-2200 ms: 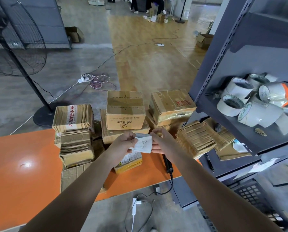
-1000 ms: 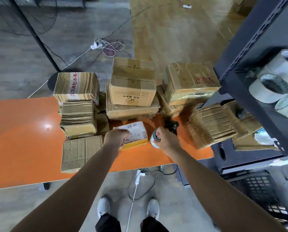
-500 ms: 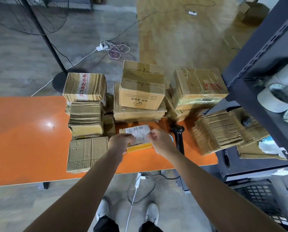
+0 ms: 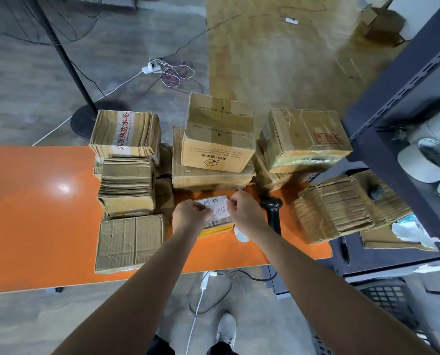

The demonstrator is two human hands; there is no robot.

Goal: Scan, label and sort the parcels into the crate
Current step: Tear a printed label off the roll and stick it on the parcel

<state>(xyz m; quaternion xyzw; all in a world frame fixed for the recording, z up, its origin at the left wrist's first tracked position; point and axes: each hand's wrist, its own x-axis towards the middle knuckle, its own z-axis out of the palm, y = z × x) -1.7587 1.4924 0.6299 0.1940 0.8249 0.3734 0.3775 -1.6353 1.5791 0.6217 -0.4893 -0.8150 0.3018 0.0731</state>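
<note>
A small yellow parcel point(image 4: 216, 228) lies on the orange table point(image 4: 34, 226) in front of the stacked cardboard boxes. A white label point(image 4: 217, 208) with a barcode and handwriting lies on top of it. My left hand point(image 4: 190, 215) pinches the label's left edge. My right hand point(image 4: 245, 211) pinches its right edge near the top corner. Both hands hide part of the parcel. A black handheld scanner point(image 4: 272, 207) lies just to the right of my right hand. The dark crate point(image 4: 389, 299) stands on the floor at the lower right.
Cardboard boxes point(image 4: 217, 134) and bundles of flattened cartons point(image 4: 126, 185) crowd the table's far side. A flat carton point(image 4: 130, 242) lies left of the parcel. A grey shelf point(image 4: 393, 116) with tape rolls point(image 4: 428, 160) stands to the right. Cables point(image 4: 201, 290) hang below the table edge.
A second ago my right hand was on a white roll beside the parcel and my left rested on the parcel. Both hands have since come together on the label over the parcel.
</note>
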